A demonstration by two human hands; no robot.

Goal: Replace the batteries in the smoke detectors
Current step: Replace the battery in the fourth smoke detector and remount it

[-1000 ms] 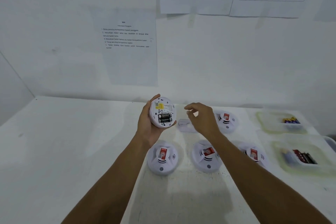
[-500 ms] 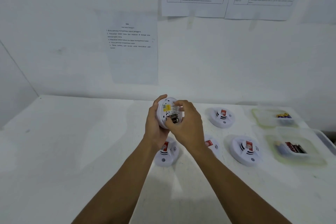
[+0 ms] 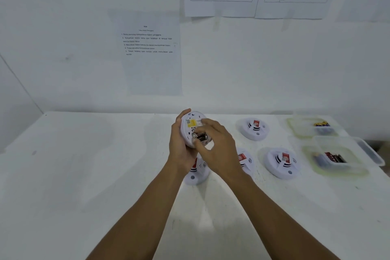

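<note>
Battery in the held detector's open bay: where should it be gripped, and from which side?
Pinch the battery across its barrel near the exposed metal end, coming from the open back of the detector, which faces the camera. It lies sideways, sunk in its bay, so only that side is free; the left hand holds the rim.

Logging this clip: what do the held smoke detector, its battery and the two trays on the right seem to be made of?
Held smoke detector: white moulded plastic, matt, with a yellow label. Battery: dark wrapper, probably over metal; its end cap glints. Far tray and near tray: translucent, yellowish plastic, probably; loose batteries inside show blurred through the walls.
</note>
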